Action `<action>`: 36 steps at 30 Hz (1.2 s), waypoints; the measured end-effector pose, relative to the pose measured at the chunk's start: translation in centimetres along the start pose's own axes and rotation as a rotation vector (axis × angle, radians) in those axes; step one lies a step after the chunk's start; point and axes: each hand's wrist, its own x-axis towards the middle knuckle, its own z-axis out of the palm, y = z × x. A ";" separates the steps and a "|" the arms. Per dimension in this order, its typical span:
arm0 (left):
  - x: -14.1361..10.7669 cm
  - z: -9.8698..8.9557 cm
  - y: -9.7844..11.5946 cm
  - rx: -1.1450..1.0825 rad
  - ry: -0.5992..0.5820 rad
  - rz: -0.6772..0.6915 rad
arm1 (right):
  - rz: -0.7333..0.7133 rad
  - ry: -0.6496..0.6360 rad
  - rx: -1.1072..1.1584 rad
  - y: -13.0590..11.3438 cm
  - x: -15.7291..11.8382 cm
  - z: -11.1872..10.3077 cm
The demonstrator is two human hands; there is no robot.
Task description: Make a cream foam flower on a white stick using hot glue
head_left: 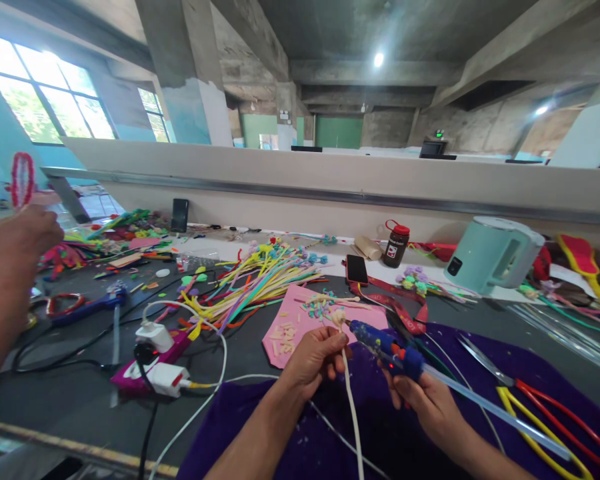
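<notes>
Between the fingers and thumb of my left hand [316,360] is a cream fuzzy pipe cleaner [351,407], its long stem hanging down and a curled cream head at the top. My right hand [425,400] grips a blue hot glue gun [387,347] with a long clear glue stick out of its back. The nozzle meets or nearly meets the cream head; I cannot tell if it touches. Just beyond lies a pink sheet [275,343] bearing short cream pieces [284,339] and small purple and teal bits [320,307].
Another person's hand [35,227] holds a red fuzzy loop at left. A power strip [150,370] with cables, a pipe cleaner bundle [265,283], a second glue gun [87,308], a phone [357,269], a bottle [397,247], a kettle [493,253] and open scissors [525,407] surround the work.
</notes>
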 end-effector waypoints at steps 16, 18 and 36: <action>0.0 -0.2 0.1 0.027 0.002 0.007 | 0.017 -0.022 -0.032 0.8 -0.2 0.0; 0.0 -0.1 0.0 0.045 0.004 0.005 | 0.006 -0.022 -0.031 0.7 0.0 -0.1; 0.0 -0.5 0.1 0.056 0.005 0.031 | -0.038 -0.074 0.001 0.4 -0.2 0.0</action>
